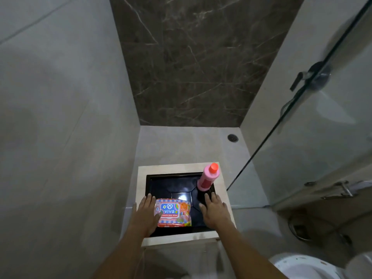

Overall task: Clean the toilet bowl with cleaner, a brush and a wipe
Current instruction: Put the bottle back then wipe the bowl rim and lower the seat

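My left hand (146, 213) lies flat, fingers straight, touching the wipes pack (172, 212) on the black tray (173, 184); my right hand (214, 211) rests spread just before the upright pink cleaner bottle (207, 179). The pack likely yields softly; the bottle seems rigid, best grasped mid-body.

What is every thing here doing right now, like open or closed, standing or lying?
pink bottle: standing upright, orange cap on.
pack of wipes: lying flat, looks closed.
black tray: sitting in the beige ledge, holding both.
left hand: fingers straight, resting on the pack's left edge.
right hand: fingers straight, flat on the tray.
glass door: swung open.
toilet bowl: uncovered, only partly in view.
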A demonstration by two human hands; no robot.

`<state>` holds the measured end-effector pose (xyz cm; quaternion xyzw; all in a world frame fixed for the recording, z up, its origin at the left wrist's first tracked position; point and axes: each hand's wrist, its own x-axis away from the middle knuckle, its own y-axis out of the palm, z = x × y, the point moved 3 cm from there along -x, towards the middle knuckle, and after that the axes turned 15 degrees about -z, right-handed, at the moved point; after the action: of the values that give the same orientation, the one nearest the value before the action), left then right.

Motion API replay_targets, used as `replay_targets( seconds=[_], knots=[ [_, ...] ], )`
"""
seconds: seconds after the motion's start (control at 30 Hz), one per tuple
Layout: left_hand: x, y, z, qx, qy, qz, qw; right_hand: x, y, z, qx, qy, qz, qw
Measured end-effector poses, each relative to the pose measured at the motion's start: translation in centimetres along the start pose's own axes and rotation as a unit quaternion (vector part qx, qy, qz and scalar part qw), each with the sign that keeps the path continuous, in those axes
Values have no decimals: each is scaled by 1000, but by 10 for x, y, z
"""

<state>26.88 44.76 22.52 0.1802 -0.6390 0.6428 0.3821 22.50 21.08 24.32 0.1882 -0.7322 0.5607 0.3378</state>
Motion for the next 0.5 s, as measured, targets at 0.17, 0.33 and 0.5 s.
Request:
replay_targets(
  seconds=[0.17, 0.33, 0.5],
  knots=[
    [-31, 28, -2, 3, -10, -13, 1000, -38, 24, -5, 9, -32, -26, 999],
    [-75, 58, -4, 22, -2, -19, 1000, -81, 53, -8, 35, -59, -40, 997],
    [-118, 90, -29, 19, -19, -31, 999, -125, 98, -19, 51, -94, -54, 993]
  ],
)
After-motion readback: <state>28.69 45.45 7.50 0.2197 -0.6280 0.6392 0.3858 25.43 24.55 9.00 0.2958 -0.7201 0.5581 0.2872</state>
